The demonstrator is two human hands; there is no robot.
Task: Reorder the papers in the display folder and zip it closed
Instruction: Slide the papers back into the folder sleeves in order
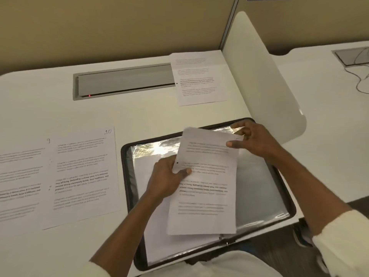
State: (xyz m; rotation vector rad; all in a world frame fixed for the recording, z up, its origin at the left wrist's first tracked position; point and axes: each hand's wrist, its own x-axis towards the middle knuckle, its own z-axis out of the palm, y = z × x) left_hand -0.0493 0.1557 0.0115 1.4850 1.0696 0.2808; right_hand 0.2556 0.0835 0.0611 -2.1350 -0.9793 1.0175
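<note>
An open display folder (127,176) with a dark zip rim and shiny plastic sleeves lies on the white desk in front of me. Above it I hold a printed sheet (205,196). My left hand (167,178) pinches its left edge, thumb on top. My right hand (253,140) pinches its top right corner. Two printed sheets lie on the desk to the left, one marked 10 (83,176) overlapping one marked 9 (20,186). Another printed sheet (199,78) lies at the back of the desk.
A grey cable tray lid (123,80) is set into the desk at the back. A white curved divider (259,76) stands at the right, with a second desk and cables (359,80) beyond it. A tan partition wall runs behind.
</note>
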